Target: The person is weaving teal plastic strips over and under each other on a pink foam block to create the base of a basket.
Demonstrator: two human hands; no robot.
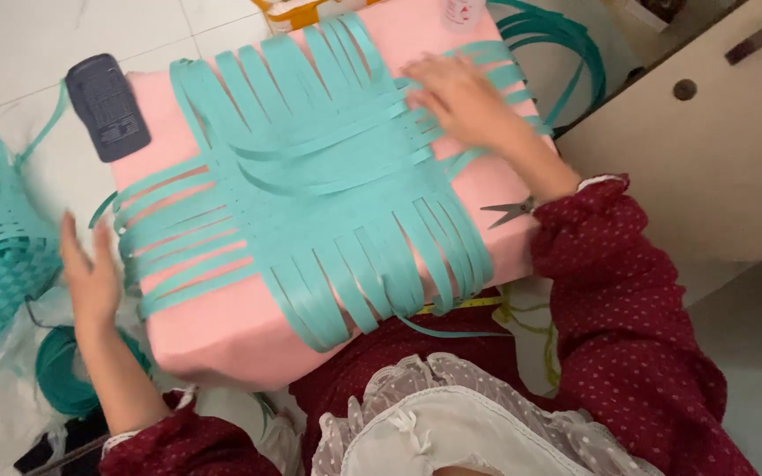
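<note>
In the head view, the flat mat of woven teal plastic strips (319, 185) is lying mid-frame on a pink rectangular board (222, 335), its loose ends overhanging the board's edges. The right hand (456, 97), open, is pressing flat on the strips at upper right. The left hand (90, 273), open, is hovering beside the board's left edge, grasping nothing. Small grey scissors (506, 211) are lying at the right edge.

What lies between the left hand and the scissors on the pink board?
In the head view, the woven teal strips cover the pink board between the left hand and the scissors.
</note>
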